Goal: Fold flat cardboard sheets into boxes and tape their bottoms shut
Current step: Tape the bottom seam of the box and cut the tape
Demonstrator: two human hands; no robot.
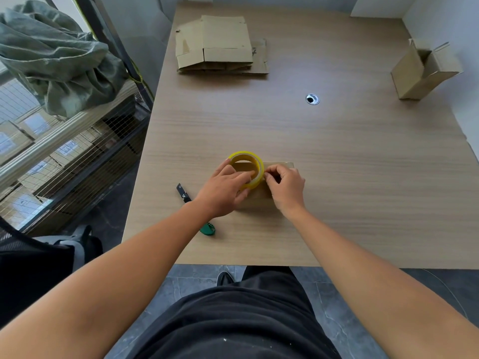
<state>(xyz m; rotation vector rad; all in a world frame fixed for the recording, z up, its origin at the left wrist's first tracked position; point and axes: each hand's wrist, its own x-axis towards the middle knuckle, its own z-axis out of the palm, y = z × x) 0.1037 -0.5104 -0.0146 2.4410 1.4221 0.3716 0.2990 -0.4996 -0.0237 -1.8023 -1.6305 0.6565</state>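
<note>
At frame centre, the left hand [223, 193] grips the tape roll [247, 169] on a box [277, 167]; the right hand [286, 185] pinches closed, seemingly on the tape end. One box [421, 73] stands folded upper right; a stack of flats [217, 45] waits at the top of the table [337, 151]

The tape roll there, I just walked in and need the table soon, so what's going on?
A person is taping a box. The left hand holds the yellow tape roll on a small cardboard box, while the right hand pinches at the tape's end. A utility knife lies alongside. A stack of flat sheets waits at the far side; one folded box sits far right.
</note>
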